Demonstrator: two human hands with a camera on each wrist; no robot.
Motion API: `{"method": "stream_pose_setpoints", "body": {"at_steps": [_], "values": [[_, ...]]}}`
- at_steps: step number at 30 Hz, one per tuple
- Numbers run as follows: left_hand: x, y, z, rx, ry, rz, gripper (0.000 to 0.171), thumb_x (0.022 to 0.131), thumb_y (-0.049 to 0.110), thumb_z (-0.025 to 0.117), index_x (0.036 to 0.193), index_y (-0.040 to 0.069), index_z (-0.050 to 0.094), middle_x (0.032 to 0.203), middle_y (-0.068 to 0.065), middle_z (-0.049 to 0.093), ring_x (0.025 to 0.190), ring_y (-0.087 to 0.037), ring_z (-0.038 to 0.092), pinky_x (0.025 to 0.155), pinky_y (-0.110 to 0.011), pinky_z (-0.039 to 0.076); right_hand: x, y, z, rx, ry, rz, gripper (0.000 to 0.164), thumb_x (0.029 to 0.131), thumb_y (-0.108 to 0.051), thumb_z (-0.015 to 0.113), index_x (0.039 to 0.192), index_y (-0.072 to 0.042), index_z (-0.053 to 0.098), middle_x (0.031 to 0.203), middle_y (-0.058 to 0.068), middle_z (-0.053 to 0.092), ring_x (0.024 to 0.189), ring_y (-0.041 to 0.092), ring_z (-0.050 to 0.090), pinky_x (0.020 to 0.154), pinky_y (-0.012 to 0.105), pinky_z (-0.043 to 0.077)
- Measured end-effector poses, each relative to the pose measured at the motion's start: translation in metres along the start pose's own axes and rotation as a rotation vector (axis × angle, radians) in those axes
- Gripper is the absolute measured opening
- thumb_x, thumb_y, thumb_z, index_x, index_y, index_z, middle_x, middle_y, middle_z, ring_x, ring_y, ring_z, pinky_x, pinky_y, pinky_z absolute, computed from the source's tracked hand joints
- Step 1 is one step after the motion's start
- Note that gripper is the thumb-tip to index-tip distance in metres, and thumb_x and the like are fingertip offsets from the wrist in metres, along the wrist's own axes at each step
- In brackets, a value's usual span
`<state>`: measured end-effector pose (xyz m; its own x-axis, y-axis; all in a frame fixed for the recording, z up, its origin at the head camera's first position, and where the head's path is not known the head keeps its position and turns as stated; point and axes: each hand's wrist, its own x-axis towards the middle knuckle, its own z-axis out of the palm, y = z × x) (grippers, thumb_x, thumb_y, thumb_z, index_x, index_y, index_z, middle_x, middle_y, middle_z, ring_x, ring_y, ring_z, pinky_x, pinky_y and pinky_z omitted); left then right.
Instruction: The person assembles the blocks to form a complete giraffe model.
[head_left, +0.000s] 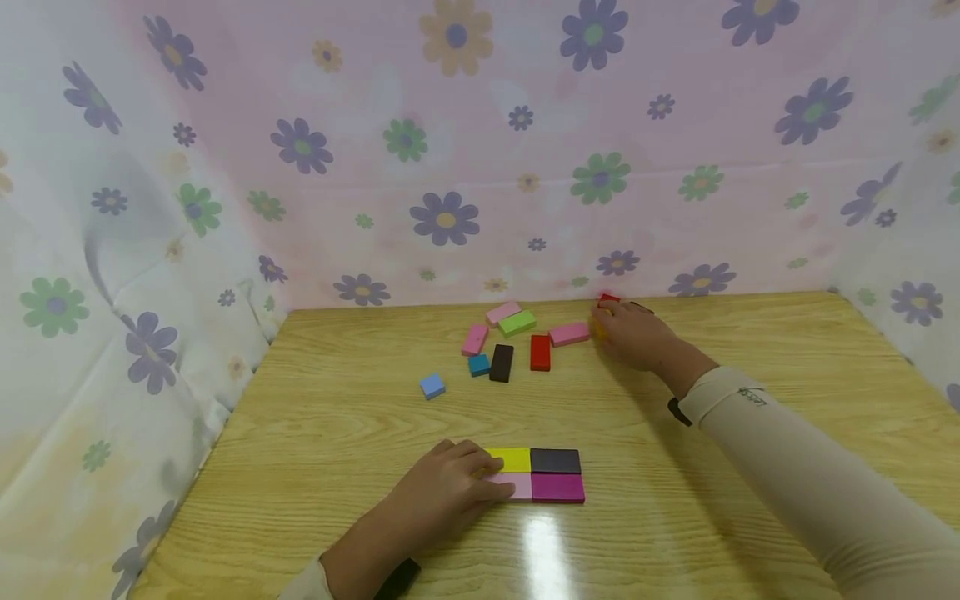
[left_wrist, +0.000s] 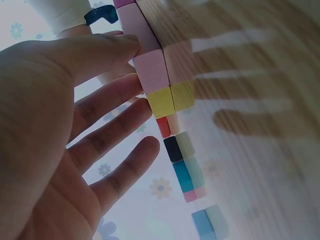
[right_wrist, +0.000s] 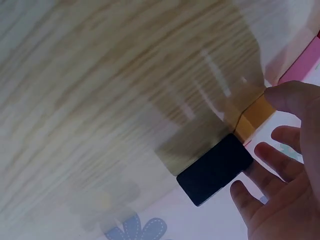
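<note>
My left hand [head_left: 450, 487] rests at the left end of a two-by-two group of flat blocks. Its thumb touches the light pink block [head_left: 519, 487], and its fingers touch the yellow block [head_left: 513, 459]. Completing the group on the right are a dark block [head_left: 556, 461] and a magenta block [head_left: 558, 488]. At the table's far side, my right hand [head_left: 633, 333] reaches over an orange block [right_wrist: 257, 116], its thumb at the block and its fingers spread. Near those fingers stands a black block [right_wrist: 215, 170]. A red block [head_left: 609, 297] shows just beyond the hand, mostly hidden.
Loose blocks lie at the back middle: a pink block [head_left: 569, 334], a red block [head_left: 540, 352], a black block [head_left: 502, 363], a green block [head_left: 517, 323], a teal block [head_left: 478, 365] and others. A light blue block [head_left: 432, 386] sits apart. Flowered cloth [head_left: 480, 208] borders the wooden table [head_left: 315, 433].
</note>
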<state>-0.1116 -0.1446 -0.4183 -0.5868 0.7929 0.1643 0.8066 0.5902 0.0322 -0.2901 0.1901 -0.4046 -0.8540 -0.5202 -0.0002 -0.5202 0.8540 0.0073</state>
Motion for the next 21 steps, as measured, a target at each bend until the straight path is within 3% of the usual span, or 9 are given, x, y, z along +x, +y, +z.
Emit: {"method": "stream_pose_setpoints", "body": {"at_steps": [12, 21], "values": [[0.0007, 0.0006, 0.0017, -0.003, -0.003, -0.003, 0.023, 0.096, 0.028, 0.068, 0.117, 0.035, 0.075, 0.119, 0.004, 0.072, 0.112, -0.014, 0.064, 0.089, -0.033, 0.053, -0.0006, 0.0031, 0.0024, -0.037, -0.028, -0.012, 0.05, 0.099, -0.013, 0.059, 0.141, 0.011, 0.047, 0.144, 0.033, 0.048, 0.134, 0.049, 0.046, 0.113, 0.058, 0.036], [0.0003, -0.0004, 0.001, 0.009, -0.009, 0.002, 0.023, 0.096, 0.027, 0.068, 0.117, 0.034, 0.076, 0.119, 0.004, 0.072, 0.112, -0.014, 0.063, 0.089, -0.033, 0.053, -0.0002, 0.003, 0.0068, -0.002, -0.017, -0.022, 0.041, 0.099, -0.01, 0.059, 0.135, 0.008, 0.055, 0.139, 0.031, 0.053, 0.132, 0.049, 0.048, 0.11, 0.059, 0.039]]}}
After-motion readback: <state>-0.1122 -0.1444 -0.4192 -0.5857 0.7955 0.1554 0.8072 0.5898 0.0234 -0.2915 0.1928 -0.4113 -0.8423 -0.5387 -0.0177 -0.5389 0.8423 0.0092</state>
